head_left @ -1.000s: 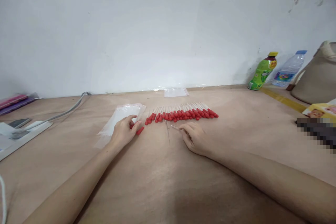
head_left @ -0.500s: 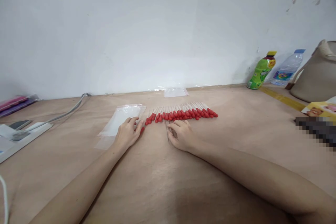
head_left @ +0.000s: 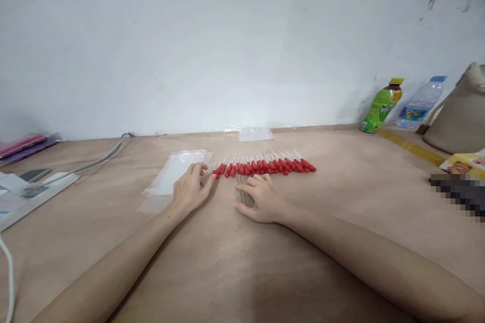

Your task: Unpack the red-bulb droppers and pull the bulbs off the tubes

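Observation:
A row of droppers with red rubber bulbs [head_left: 261, 166] lies on the table, thin clear stems pointing toward the wall. At the row's left end is my left hand [head_left: 191, 186], fingers curved and thumb apart from them. A bit of red shows between its thumb and fingers, mostly covered by the hand. My right hand [head_left: 261, 199] rests just in front of the row, thumb and index finger spread. Slim clear tubes [head_left: 239, 187] lie beneath and beside its fingers; the palm hides part of them. Left of my left hand are clear zip bags [head_left: 166, 174], flat on the table.
Another clear bag [head_left: 255, 135] lies by the wall. On the right are a green bottle [head_left: 381, 108], a water bottle [head_left: 419, 103] and a beige bag [head_left: 454, 116]. A power strip [head_left: 56, 189] with a grey cable [head_left: 98, 161] sits at left.
My right thumb and index finger have spread apart over the clear tubes. My left hand has shifted slightly right, toward the row's end. The whole view has moved a little.

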The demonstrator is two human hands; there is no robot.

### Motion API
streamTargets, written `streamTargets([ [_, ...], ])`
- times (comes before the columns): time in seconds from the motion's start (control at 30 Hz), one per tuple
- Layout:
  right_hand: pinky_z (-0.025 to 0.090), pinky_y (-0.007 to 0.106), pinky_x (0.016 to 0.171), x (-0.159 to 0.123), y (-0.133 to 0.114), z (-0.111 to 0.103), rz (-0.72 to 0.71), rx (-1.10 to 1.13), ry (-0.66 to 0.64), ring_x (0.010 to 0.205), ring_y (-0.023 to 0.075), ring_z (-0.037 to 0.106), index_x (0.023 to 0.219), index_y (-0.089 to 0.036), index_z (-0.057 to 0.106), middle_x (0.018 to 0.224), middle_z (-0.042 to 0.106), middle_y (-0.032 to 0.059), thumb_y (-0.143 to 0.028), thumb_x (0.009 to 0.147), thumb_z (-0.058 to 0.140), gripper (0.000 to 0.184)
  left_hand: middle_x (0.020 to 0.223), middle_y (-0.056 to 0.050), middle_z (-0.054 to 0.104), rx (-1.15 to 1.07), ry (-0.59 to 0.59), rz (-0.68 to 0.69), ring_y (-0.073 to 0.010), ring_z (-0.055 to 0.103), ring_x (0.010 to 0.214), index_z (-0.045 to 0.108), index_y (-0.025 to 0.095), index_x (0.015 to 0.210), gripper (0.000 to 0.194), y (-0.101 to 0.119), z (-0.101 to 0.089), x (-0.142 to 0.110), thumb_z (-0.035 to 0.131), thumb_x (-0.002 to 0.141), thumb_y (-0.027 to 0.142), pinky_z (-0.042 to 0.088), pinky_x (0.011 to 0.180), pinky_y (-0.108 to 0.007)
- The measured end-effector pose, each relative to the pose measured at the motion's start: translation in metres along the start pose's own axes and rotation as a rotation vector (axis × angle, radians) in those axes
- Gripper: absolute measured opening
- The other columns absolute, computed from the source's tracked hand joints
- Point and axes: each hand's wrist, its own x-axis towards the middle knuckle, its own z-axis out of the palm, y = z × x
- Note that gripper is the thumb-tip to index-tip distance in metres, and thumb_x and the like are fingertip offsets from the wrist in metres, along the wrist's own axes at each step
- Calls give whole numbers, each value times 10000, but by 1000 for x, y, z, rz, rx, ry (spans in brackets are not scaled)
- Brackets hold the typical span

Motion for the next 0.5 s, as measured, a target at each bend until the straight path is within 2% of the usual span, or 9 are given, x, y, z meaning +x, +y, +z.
streamTargets([
  [0.2, 262, 332, 756, 4, -3, 3, 35, 89, -91, 828, 177, 445, 1025, -193, 611, 820, 552, 45, -492, 747, 547, 413, 782, -21, 609, 23, -32, 167, -219, 539, 830, 515, 208, 907, 248, 11, 9, 23, 432, 816, 423, 386, 721, -320],
  [0.33, 265, 328, 756, 4, -3, 7, 39, 135, -105, 847, 178, 446, 1017, -197, 616, 812, 546, 36, -472, 734, 572, 397, 753, -28, 623, 9, -77, 138, -238, 542, 816, 527, 206, 844, 207, 15, 15, 38, 440, 806, 389, 371, 735, -353],
  [0.5, 273, 340, 779, 3, -3, 6, 37, 153, -103, 854, 180, 441, 997, -205, 625, 833, 538, 36, -465, 726, 591, 378, 699, -16, 605, -51, -87, 96, -199, 563, 704, 517, 197, 844, 116, 12, 25, 43, 467, 767, 268, 386, 639, -297],
])
